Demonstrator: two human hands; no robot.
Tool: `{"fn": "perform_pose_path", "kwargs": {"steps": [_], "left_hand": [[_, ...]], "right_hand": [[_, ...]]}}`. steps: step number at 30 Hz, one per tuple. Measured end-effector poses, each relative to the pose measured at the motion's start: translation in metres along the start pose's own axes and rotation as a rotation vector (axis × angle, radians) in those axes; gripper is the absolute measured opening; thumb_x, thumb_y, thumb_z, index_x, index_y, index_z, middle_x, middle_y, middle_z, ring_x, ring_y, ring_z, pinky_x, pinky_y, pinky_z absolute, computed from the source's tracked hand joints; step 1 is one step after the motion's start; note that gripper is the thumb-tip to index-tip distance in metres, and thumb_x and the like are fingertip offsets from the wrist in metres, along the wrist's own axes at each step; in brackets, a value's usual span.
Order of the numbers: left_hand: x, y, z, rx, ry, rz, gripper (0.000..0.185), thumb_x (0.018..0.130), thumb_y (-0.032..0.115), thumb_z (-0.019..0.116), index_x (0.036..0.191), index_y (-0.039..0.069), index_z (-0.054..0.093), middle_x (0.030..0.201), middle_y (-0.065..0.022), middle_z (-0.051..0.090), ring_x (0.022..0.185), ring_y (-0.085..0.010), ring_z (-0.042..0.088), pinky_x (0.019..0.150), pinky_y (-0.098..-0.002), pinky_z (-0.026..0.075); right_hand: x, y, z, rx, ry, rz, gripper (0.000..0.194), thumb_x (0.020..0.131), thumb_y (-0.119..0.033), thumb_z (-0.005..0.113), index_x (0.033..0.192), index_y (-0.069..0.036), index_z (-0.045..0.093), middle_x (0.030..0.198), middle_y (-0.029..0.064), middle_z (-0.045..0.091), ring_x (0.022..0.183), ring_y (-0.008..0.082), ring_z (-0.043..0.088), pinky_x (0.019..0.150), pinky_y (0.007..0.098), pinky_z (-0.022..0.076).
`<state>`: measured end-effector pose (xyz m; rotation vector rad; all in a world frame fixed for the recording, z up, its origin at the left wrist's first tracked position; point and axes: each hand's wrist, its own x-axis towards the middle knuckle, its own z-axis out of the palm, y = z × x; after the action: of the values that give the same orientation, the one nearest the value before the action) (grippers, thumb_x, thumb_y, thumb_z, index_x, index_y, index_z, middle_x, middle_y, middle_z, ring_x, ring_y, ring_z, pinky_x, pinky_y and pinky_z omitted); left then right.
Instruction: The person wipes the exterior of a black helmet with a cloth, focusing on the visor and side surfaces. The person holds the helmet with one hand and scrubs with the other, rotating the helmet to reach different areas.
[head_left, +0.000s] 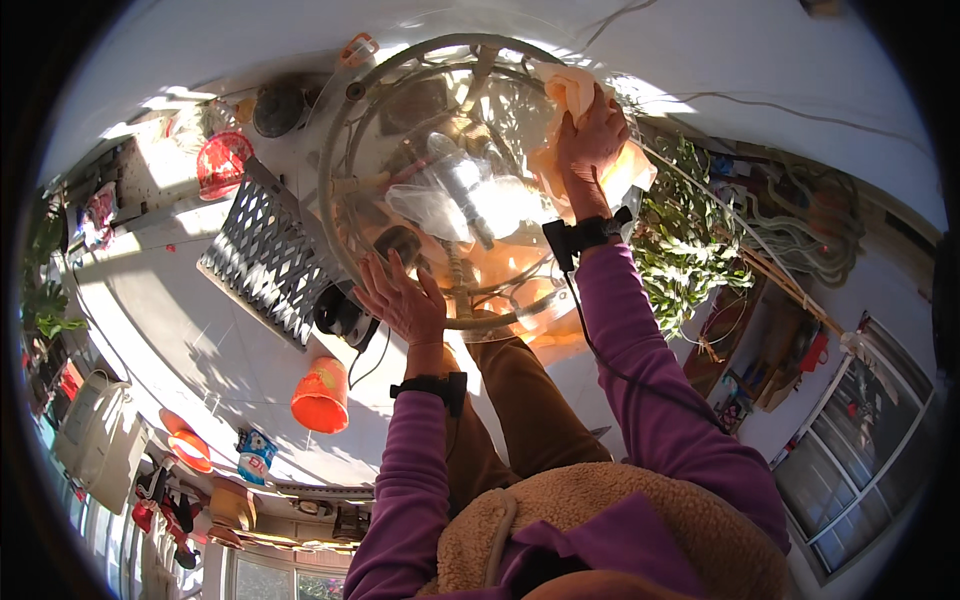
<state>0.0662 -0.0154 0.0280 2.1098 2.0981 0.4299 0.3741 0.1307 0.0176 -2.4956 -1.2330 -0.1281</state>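
A round glass-topped table (330, 161) with a rattan-like frame stands before me. My right hand (591, 142) presses on a crumpled peach-orange cloth or thin sheet (559, 161) at the table's right side. My left hand (405, 300) lies with spread fingers at the near left edge, beside a dark rounded object (397, 244); whether it touches that object I cannot tell. Clear crumpled plastic (431, 206) shows near the middle, under strong glare. More orange material shows toward the near right side, and I cannot tell whether it lies on or below the glass.
Left of the table are a grey lattice crate or rack (262, 251), a black device with a cord (341, 311), an orange bucket (321, 395) and a red basket (225, 165). Leafy plants (675, 240) and long sticks (787, 285) are at the right.
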Motion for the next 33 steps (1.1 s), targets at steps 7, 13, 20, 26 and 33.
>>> {"fn": "perform_pose_path", "kwargs": {"steps": [7,13,20,26,33], "left_hand": [[-0.005,-0.004,-0.004,-0.073,-0.060,-0.042,0.057,0.095,0.026,0.059,0.146,0.008,0.042,0.154,-0.0195,0.035,0.146,-0.0412,0.030,0.117,-0.0644,0.016],[-0.001,-0.007,-0.010,-0.186,-0.087,-0.092,0.055,0.094,0.026,0.060,0.144,0.009,0.047,0.155,-0.0186,0.034,0.146,-0.0405,0.030,0.117,-0.0647,0.015],[-0.004,-0.029,-0.038,-0.544,-0.012,-0.188,0.051,0.091,0.022,0.064,0.140,0.012,0.053,0.152,-0.0152,0.036,0.147,-0.0378,0.029,0.119,-0.0626,0.010],[-0.032,-0.194,-0.038,-0.277,0.273,-0.510,0.045,0.093,0.017,0.062,0.136,0.008,0.053,0.147,-0.0185,0.042,0.139,-0.0370,0.038,0.114,-0.0562,0.024],[-0.028,-0.358,-0.009,-0.200,0.128,-0.582,0.067,0.094,0.040,0.067,0.147,0.007,0.044,0.149,-0.0218,0.042,0.140,-0.0370,0.037,0.115,-0.0482,0.029]], "right_hand": [[0.019,-0.139,0.028,0.152,-0.023,-0.476,0.074,0.076,-0.055,0.076,0.139,-0.020,0.058,0.131,0.0195,0.054,0.124,0.0388,0.048,0.106,0.0500,0.0378],[-0.047,-0.193,0.029,0.142,-0.022,-0.812,0.055,0.081,-0.048,0.077,0.126,-0.018,0.068,0.124,0.0140,0.059,0.116,0.0326,0.056,0.101,0.0434,0.0429],[-0.038,-0.179,0.058,0.215,0.131,-0.877,0.044,0.081,-0.042,0.078,0.118,-0.019,0.072,0.115,0.0110,0.063,0.113,0.0321,0.059,0.096,0.0450,0.0453],[-0.032,-0.172,0.070,0.108,0.206,-0.902,0.046,0.084,-0.049,0.074,0.114,-0.014,0.072,0.114,0.0147,0.065,0.109,0.0363,0.060,0.094,0.0476,0.0462],[-0.065,-0.178,0.062,0.004,0.146,-0.556,0.044,0.086,-0.047,0.073,0.110,-0.010,0.071,0.120,0.0180,0.063,0.108,0.0424,0.058,0.091,0.0498,0.0501]]}}
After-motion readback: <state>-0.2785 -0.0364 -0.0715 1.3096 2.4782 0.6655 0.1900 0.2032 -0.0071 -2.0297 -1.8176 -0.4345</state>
